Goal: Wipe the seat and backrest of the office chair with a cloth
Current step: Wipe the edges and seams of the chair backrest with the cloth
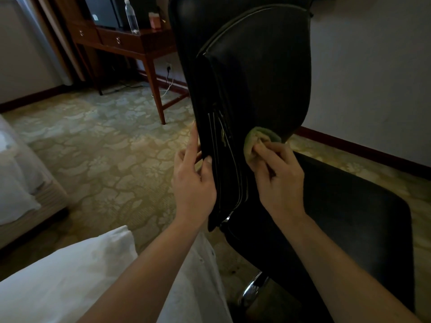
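Office chair (268,159), black, stands side-on to you, close in. Backrest (256,78) is upright and fills the upper middle of the view. Seat (349,217) runs out low to the right.

Your left hand (193,180) is on the near side edge of the backrest. The thumb lies on the front face and the fingers go behind the edge, so the edge is pinched between them. The index finger lies nearly straight, pointing up along the edge.

Your right hand (279,176) has its fingers curled round a green cloth (254,141), which is bunched into a wad. The wad is pressed against the lower front of the backrest, just above where it meets the seat. Only the top and left part of the cloth shows past your fingers. Both forearms are bare.

A chrome part of the chair base (251,292) shows below the seat.

Surroundings: patterned carpet (93,136) underfoot. A dark wooden desk (140,43) with two drawers stands at the far wall, upper left. A clear plastic bottle (131,17) stands upright on it, with a small red box (155,21) near it. A wall socket (169,66) below the desk has a cable plugged in. A bed corner (23,171) is at the left edge. White fabric (70,264) lies at the bottom left, beneath your left forearm.
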Motion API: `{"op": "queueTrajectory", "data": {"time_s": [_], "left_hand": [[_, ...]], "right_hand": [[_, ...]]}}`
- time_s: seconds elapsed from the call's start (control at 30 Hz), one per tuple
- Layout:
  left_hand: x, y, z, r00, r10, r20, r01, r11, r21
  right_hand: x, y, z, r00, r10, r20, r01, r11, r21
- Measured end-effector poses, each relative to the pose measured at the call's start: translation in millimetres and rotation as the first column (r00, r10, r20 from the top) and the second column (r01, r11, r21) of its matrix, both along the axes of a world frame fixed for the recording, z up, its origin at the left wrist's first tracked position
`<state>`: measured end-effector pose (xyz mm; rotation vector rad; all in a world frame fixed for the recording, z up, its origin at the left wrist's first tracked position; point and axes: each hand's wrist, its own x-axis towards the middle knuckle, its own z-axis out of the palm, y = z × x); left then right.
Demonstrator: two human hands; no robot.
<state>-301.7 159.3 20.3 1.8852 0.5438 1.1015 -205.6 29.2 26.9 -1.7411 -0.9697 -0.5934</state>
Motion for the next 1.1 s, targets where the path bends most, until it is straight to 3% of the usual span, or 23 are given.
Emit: {"op": "queueTrajectory", "data": {"time_s": [0.13,0.37,0.57,0.73,1.0,1.1], "left_hand": [[-1,1,0,1.0,-0.005,-0.001,0.005,1.0,-0.013],[-1,-4,2,1.0,-0.001,0.007,0.001,1.0,-0.003],[-1,-4,2,1.0,0.009,-0.006,-0.009,1.0,-0.016],[-4,-4,4,1.0,-0.004,0.004,0.004,1.0,-0.016],[-2,-7,3,1.0,0.02,-0.006,-0.02,0.999,-0.029],[-3,-8,4,1.0,0.016,-0.003,-0.016,1.0,-0.025]], "right_hand": [[-3,16,3,0.998,0.07,-0.009,-0.07,0.998,-0.007],[-2,-9,-25,0.991,0.028,-0.129,-0.042,0.993,-0.109],[5,-1,15,0.993,0.005,-0.117,-0.003,1.0,0.013],[-1,11,1,0.996,0.051,-0.068,-0.052,0.998,-0.023],[-4,-19,-38,0.979,0.018,-0.204,-0.058,0.98,-0.191],[0,-21,-25,0.976,0.012,-0.219,-0.042,0.99,-0.133]]}}
